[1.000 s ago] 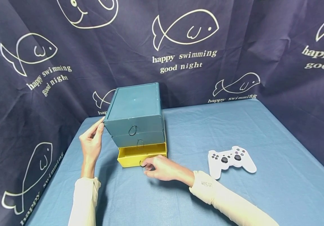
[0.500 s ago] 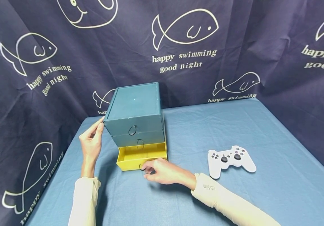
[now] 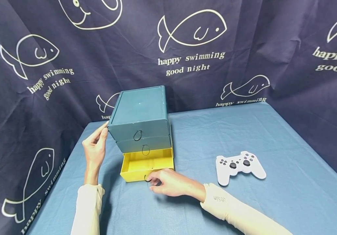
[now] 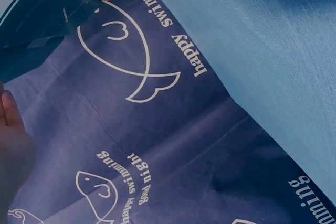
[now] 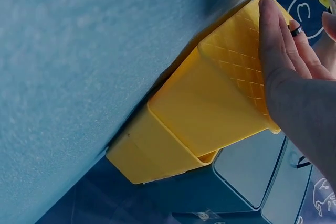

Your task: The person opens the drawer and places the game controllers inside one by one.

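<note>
A small drawer cabinet stands at the back left, with two teal tiers over a yellow one. Its yellow bottom drawer is pulled partway out, and the part of its inside that shows is bare. My right hand pinches the black loop handle on that drawer's front with curled fingertips. In the right wrist view the drawer's side wall juts out of the yellow tier. My left hand touches the cabinet's upper left front corner with extended fingers.
A white game controller lies on the blue tablecloth, to the right of the cabinet. Dark blue fabric printed with fish hangs behind the table and along both sides. Black loops hang on both teal drawers, which are closed.
The yellow drawer has slid farther out toward me, with my right hand drawing back on its loop handle. My left hand has stayed at the cabinet's corner; the controller has not moved.
</note>
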A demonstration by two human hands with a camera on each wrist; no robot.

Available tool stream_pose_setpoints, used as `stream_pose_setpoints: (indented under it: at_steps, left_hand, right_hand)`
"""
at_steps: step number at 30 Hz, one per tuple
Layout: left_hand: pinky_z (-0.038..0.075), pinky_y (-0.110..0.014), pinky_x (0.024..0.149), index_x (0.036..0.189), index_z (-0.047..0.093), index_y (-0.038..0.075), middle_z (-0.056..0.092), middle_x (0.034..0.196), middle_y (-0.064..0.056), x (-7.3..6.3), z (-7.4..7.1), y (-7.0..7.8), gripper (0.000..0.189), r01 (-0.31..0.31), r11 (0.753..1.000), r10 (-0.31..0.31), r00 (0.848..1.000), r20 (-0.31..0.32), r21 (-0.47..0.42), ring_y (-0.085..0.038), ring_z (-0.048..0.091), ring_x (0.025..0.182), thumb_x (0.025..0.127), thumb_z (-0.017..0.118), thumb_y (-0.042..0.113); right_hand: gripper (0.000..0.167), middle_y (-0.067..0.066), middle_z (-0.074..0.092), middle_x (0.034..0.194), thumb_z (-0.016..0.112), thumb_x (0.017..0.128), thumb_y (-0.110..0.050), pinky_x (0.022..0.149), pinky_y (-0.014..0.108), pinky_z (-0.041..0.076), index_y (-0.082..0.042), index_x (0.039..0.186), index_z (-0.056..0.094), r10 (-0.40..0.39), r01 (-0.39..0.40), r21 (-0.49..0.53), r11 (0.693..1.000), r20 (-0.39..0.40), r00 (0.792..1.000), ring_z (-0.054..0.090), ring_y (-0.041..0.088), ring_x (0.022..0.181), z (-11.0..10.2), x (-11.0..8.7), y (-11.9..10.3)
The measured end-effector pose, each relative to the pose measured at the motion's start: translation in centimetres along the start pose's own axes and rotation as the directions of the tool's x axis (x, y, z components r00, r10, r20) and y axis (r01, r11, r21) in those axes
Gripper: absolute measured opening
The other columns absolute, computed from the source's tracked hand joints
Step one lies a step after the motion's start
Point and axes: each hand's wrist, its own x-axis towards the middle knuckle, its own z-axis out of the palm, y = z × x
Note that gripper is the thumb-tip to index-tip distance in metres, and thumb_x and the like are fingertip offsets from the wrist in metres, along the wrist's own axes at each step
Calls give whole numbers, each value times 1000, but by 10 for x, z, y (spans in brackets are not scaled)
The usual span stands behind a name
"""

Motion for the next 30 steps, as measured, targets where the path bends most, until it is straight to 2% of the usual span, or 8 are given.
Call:
stream_pose_setpoints:
  at_steps: [14, 22, 30]
  left_hand:
    - [50, -21, 91, 128, 73, 4, 73, 121, -11, 0, 0, -1, 29, -9, 1000, 9, 1000, -1, -14, -6, 70, 102, 100, 66, 0]
    - [51, -21, 90, 127, 72, -2, 74, 120, -10, 1, 1, 0, 27, -15, 998, 15, 1000, -3, -55, -6, 70, 102, 101, 65, 1]
    - [51, -20, 90, 128, 73, 2, 74, 120, -11, 0, 1, -1, 28, -11, 999, 11, 1000, 0, -39, -6, 70, 101, 101, 66, 0]
  right_hand:
    - [29, 4, 75, 109, 71, 97, -11, 90, 19, 50, -2, 124, 70, -16, 16, -2, 1000, 16, 1000, 67, 3, 99, 4, -6, -5]
    - [27, 2, 75, 107, 71, 97, -12, 89, 18, 50, -3, 122, 71, -21, 21, -17, 1000, 20, 1000, 66, 2, 99, 4, -10, -8]
    - [29, -1, 74, 107, 72, 97, -13, 90, 19, 50, -3, 124, 71, -1, 1, -2, 1000, 38, 999, 66, 1, 99, 6, -14, -13]
